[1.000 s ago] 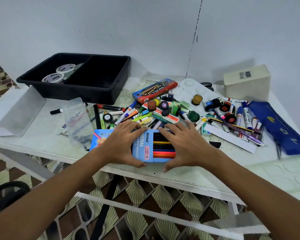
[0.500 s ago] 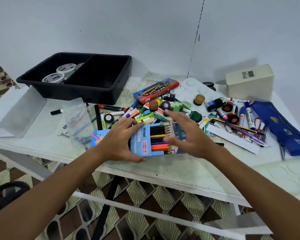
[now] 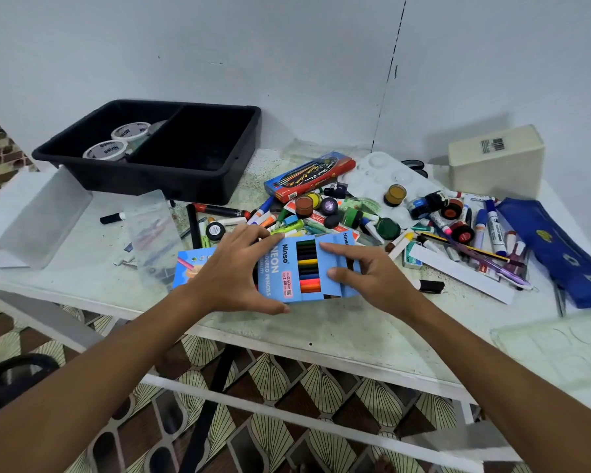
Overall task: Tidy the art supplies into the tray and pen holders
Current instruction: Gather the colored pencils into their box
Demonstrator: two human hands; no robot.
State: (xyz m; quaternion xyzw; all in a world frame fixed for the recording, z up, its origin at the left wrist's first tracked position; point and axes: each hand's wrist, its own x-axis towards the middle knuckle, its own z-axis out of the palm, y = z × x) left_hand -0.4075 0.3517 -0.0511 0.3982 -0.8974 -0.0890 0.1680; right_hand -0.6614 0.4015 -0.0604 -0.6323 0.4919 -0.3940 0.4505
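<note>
— What do we see from the head view?

— We see a pale, speckled bench pushed against a plain white wall, with patterned floor tiles showing beneath its white frame. Near the front edge lies a blue box of coloured pencils, and both hands are on it.

— How do the hands sit?

— Our left hand grips the box's left part, thumb curled under the near edge and fingers spread over the top. Our right hand pinches the right end, thumb and forefinger closed on the flap there.

— And the rest of the surface?

— A black tray with two compartments stands at the back left; rolls of tape lie in its left compartment. A clear pen holder lies tipped at the left edge, another clear holder near it. Behind the box we see a heap of markers and paint pots, a red-and-blue pencil box and a white palette. Farther right are a cream box by the wall and a dark blue pouch.
</note>
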